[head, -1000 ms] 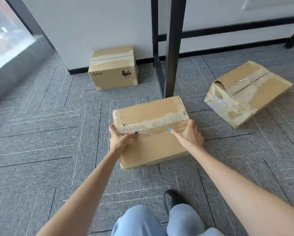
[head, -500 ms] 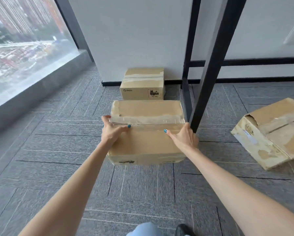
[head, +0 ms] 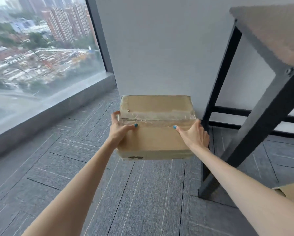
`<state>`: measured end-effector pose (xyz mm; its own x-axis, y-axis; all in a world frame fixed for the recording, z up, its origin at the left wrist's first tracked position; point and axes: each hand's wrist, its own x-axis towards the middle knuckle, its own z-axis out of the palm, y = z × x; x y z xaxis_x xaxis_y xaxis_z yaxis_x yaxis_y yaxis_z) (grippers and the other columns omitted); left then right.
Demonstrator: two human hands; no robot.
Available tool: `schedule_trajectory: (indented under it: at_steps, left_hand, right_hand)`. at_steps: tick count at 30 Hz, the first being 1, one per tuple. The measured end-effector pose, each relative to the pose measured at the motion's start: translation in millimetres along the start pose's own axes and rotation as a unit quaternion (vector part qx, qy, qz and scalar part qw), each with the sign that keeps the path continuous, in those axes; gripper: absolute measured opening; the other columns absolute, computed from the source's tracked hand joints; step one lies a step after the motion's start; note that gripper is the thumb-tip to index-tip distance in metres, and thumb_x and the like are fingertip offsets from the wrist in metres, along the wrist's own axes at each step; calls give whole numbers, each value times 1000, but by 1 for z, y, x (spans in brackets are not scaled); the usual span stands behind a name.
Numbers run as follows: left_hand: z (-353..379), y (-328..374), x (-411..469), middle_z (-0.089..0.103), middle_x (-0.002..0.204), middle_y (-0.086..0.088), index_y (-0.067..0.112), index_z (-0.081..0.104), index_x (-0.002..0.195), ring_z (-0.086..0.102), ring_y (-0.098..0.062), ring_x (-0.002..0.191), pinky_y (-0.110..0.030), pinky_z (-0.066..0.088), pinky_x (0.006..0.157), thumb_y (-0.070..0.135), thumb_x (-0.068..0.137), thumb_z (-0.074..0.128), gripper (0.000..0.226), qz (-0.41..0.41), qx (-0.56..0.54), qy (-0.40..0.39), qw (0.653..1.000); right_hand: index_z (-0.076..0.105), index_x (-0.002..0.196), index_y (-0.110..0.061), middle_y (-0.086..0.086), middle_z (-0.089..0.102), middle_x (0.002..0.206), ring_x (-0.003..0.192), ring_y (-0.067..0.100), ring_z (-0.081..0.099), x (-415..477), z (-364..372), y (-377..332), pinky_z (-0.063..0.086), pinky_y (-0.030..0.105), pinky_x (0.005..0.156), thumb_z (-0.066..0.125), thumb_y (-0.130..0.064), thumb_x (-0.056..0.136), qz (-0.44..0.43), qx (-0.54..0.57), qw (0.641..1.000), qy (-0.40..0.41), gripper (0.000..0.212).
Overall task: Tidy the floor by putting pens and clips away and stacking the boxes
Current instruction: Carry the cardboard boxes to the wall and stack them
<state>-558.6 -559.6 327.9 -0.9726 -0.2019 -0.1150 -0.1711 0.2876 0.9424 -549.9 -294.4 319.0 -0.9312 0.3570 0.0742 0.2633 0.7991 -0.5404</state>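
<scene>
Clearly the stacking step is in hand. Both hands hold a taped cardboard box (head: 153, 142) out in front of the person, and it appears to hang clear of the carpeted floor (head: 142, 193), close to the pale wall (head: 159, 48). The left hand (head: 120, 129) grips the box's left side, thumb laid over the top near the tape seam and fingers curled round the edge. The right hand (head: 193, 135) grips the right side the same way, thumb on top and fingers out of sight down the far side. The box sits roughly level between them, its near face turned toward the camera.

To the right stands the black frame (head: 255, 126) of a worktop (head: 270, 31), one leg just beside the right hand. A corner of a second box (head: 292, 191) shows at the near right edge, on the floor. A large window (head: 40, 48) fills the left. No pens or clips are visible.

What lies below or behind the held box is hidden, so I cannot tell where it will land. The next move probably calls for lowering it flat onto another box, edges lined up, while keeping the right knuckles clear of the leg. Releasing both sides together should stop it from tipping.
</scene>
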Motion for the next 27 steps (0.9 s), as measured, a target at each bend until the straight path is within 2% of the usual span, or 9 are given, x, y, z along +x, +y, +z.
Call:
schedule_trajectory:
  at_steps: [4,6,9,15,20,24,27]
  left_hand:
    - [-7,48,41,46,140,-5,29,26,131,56,-28,113,-51,42,102,32,56,83,94,7,-15,6,1000]
    - [-8,62,63,49,136,-6,31,26,132,56,-29,113,-52,42,101,32,57,82,94,11,-16,7,1000]
    - [-5,74,98,53,128,-4,33,27,132,58,-30,109,-53,45,98,34,53,81,95,14,-19,4,1000]
    - [28,67,186,51,118,8,33,28,134,57,-24,107,-48,46,98,23,65,84,89,34,-38,-32,998]
    - [57,52,260,57,120,-4,38,30,131,61,-28,104,-50,50,94,35,55,84,93,12,-30,-69,997]
    - [75,27,306,56,116,-3,34,30,134,60,-25,101,-44,51,93,23,69,83,85,3,-7,-75,997]
    - [81,11,326,57,116,-5,33,30,134,62,-25,99,-44,53,90,23,71,83,83,-20,-2,-91,996]
  right_hand:
    - [42,122,-3,17,61,118,100,32,63,51,-25,-39,41,30,69,63,-66,76,-22,-6,999,22,81]
    - [42,119,-3,17,62,116,98,33,64,72,-28,-53,40,30,67,62,-68,76,-20,-15,999,27,80]
    - [43,119,-4,16,63,113,97,33,63,104,-23,-64,43,34,71,60,-69,75,-18,-19,999,41,81]
    - [44,115,-5,15,64,109,92,32,64,178,14,-56,45,34,71,60,-71,74,4,-18,997,74,80]
    - [44,110,-5,14,65,101,84,31,64,233,52,-45,47,34,69,58,-72,74,27,-28,996,77,78]
    - [44,108,-4,15,65,98,83,31,64,260,86,-38,48,34,67,57,-73,73,44,-47,996,61,78]
    - [46,107,-3,14,65,96,81,30,65,270,106,-32,49,34,66,57,-72,74,51,-66,996,39,78]
